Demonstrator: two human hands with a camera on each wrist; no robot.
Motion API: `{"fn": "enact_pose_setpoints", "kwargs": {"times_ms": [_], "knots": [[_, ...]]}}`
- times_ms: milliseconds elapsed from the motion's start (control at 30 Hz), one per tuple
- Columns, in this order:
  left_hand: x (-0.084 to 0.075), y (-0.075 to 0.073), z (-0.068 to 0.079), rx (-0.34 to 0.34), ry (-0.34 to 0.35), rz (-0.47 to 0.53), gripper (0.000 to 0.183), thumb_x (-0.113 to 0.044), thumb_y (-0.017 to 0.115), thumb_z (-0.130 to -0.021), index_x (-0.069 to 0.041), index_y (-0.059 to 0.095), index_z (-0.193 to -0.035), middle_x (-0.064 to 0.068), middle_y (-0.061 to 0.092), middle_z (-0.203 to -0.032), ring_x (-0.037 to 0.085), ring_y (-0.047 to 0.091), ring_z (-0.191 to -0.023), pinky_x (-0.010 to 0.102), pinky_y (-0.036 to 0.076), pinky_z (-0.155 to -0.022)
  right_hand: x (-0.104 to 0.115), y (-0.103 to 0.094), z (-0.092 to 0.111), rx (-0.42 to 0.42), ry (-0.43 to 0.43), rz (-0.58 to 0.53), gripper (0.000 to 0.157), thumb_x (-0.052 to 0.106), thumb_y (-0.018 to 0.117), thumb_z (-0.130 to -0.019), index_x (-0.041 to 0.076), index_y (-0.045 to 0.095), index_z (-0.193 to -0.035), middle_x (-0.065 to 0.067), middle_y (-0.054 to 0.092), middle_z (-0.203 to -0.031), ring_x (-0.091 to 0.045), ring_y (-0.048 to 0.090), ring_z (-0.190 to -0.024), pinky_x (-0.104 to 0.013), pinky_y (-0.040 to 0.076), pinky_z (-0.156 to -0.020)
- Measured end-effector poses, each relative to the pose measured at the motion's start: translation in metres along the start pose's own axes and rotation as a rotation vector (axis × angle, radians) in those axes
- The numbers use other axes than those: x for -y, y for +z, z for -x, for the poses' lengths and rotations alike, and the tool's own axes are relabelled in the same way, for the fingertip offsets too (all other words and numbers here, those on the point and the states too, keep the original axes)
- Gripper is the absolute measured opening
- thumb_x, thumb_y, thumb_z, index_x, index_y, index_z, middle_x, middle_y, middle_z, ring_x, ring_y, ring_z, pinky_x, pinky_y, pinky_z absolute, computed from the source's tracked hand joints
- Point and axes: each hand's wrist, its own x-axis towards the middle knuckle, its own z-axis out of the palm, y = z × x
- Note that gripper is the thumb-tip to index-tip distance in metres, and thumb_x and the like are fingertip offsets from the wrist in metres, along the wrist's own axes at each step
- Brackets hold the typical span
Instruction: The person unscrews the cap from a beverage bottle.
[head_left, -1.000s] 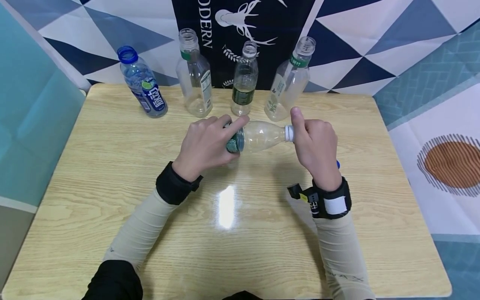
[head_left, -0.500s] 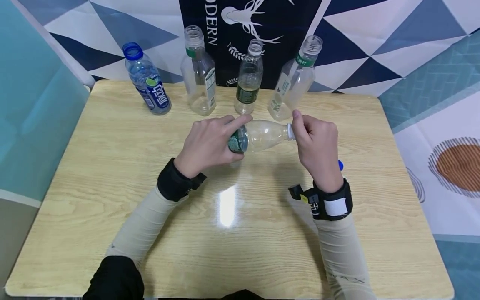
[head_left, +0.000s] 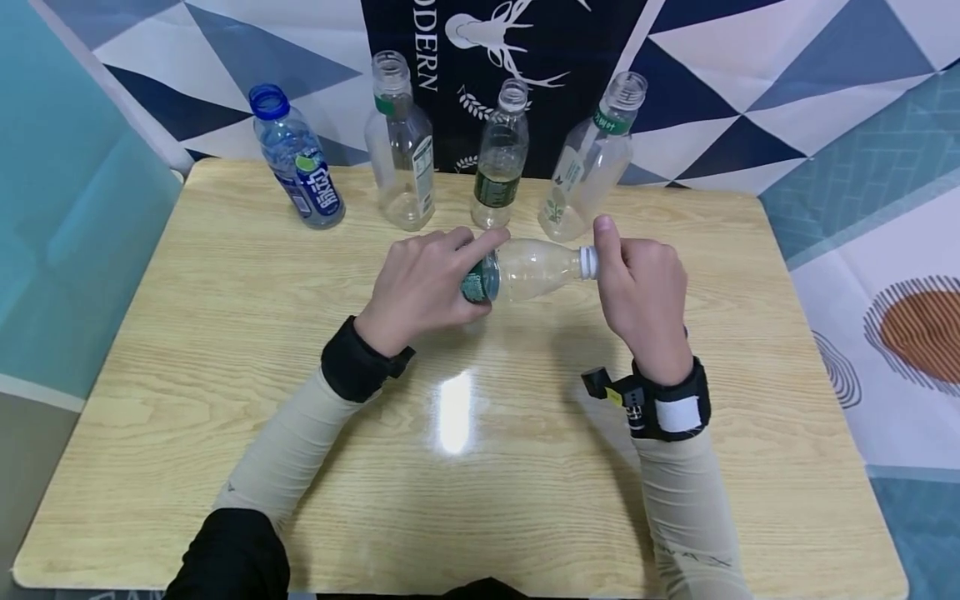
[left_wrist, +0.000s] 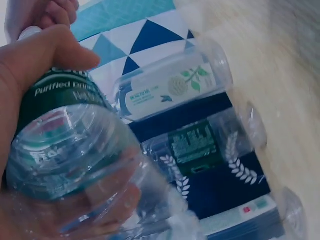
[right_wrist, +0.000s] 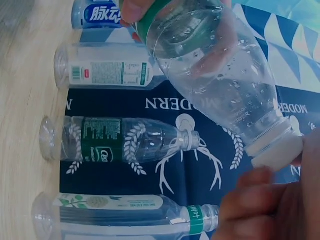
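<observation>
A clear plastic bottle (head_left: 536,269) with a green label is held sideways above the table. My left hand (head_left: 431,283) grips its labelled lower part, fingers and thumb wrapped around it; the left wrist view shows the label (left_wrist: 62,92) close up. The white cap (head_left: 588,262) sits on the bottle's neck at the right. My right hand (head_left: 643,292) pinches this cap, thumb pointing up in the head view. From the right wrist, the cap (right_wrist: 277,147) appears between curled fingers (right_wrist: 255,200) and the palm side. The bottle looks empty apart from droplets.
Along the back of the wooden table (head_left: 480,500) stand uncapped bottles: a blue-labelled one (head_left: 303,171), a tall clear one (head_left: 401,162), a small green-labelled one (head_left: 498,167) and another tall one (head_left: 585,171). Behind them hangs a patterned cloth (head_left: 720,75).
My right hand has turned a little at the cap and shifted slightly right, so more of the cap shows than half a second ago. The left hand keeps its grip. The head view has shifted slightly.
</observation>
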Motion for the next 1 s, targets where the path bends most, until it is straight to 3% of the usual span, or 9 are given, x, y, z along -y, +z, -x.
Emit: {"fn": "enact_pose_setpoints", "kwargs": {"times_ms": [100, 200, 333, 633, 833, 1000], "knots": [[-0.001, 0.0, 0.002, -0.066, 0.014, -0.066, 0.076, -0.049, 0.086, -0.07, -0.029, 0.056, -0.138, 0.006, 0.071, -0.098, 0.025, 0.066, -0.068, 0.037, 0.051, -0.049, 0.0, 0.001, 0.0, 0.029, 0.037, -0.003, 0.071, 0.047, 0.035, -0.108, 0.011, 0.034, -0.047, -0.003, 0.031, -0.046, -0.023, 0.03, -0.043, -0.033, 0.019, -0.044], [-0.001, 0.0, 0.003, -0.091, 0.016, -0.076, 0.077, -0.049, 0.085, -0.071, -0.028, 0.056, -0.139, 0.007, 0.071, -0.098, 0.025, 0.066, -0.067, 0.037, 0.051, -0.049, 0.0, 0.002, 0.0, 0.019, 0.018, -0.016, 0.07, 0.045, 0.036, -0.108, 0.011, 0.035, -0.047, -0.003, 0.031, -0.045, -0.023, 0.03, -0.042, -0.031, 0.019, -0.044], [0.0, 0.001, 0.002, -0.061, 0.009, -0.034, 0.079, -0.047, 0.085, -0.071, -0.028, 0.055, -0.141, 0.006, 0.072, -0.098, 0.023, 0.066, -0.068, 0.036, 0.051, -0.049, 0.001, 0.003, 0.001, -0.019, -0.038, -0.055, 0.068, 0.039, 0.038, -0.109, 0.011, 0.035, -0.047, -0.002, 0.029, -0.045, -0.019, 0.027, -0.039, -0.028, 0.017, -0.043], [0.004, -0.003, -0.001, 0.099, -0.055, 0.235, 0.086, -0.052, 0.09, -0.067, -0.03, 0.054, -0.143, 0.004, 0.077, -0.116, 0.018, 0.066, -0.075, 0.036, 0.051, -0.056, 0.003, -0.001, 0.001, -0.086, -0.23, -0.11, 0.05, 0.03, 0.045, -0.105, 0.006, 0.046, -0.061, -0.004, 0.036, -0.051, -0.014, 0.03, -0.046, -0.022, 0.02, -0.048], [0.004, -0.004, 0.0, 0.097, -0.065, 0.243, 0.087, -0.051, 0.09, -0.066, -0.031, 0.055, -0.143, 0.003, 0.077, -0.119, 0.019, 0.068, -0.079, 0.036, 0.052, -0.058, 0.0, -0.007, 0.001, -0.057, -0.27, -0.138, 0.049, 0.039, 0.048, -0.105, 0.0, 0.058, -0.076, -0.008, 0.047, -0.056, -0.012, 0.036, -0.052, -0.019, 0.024, -0.051], [0.004, -0.006, -0.001, 0.091, -0.069, 0.243, 0.086, -0.05, 0.09, -0.067, -0.031, 0.055, -0.143, 0.003, 0.077, -0.117, 0.018, 0.066, -0.075, 0.035, 0.05, -0.056, -0.001, -0.013, 0.001, -0.018, -0.26, -0.171, 0.038, 0.032, 0.054, -0.103, -0.003, 0.061, -0.088, -0.01, 0.054, -0.066, -0.01, 0.042, -0.061, -0.018, 0.029, -0.056]]}}
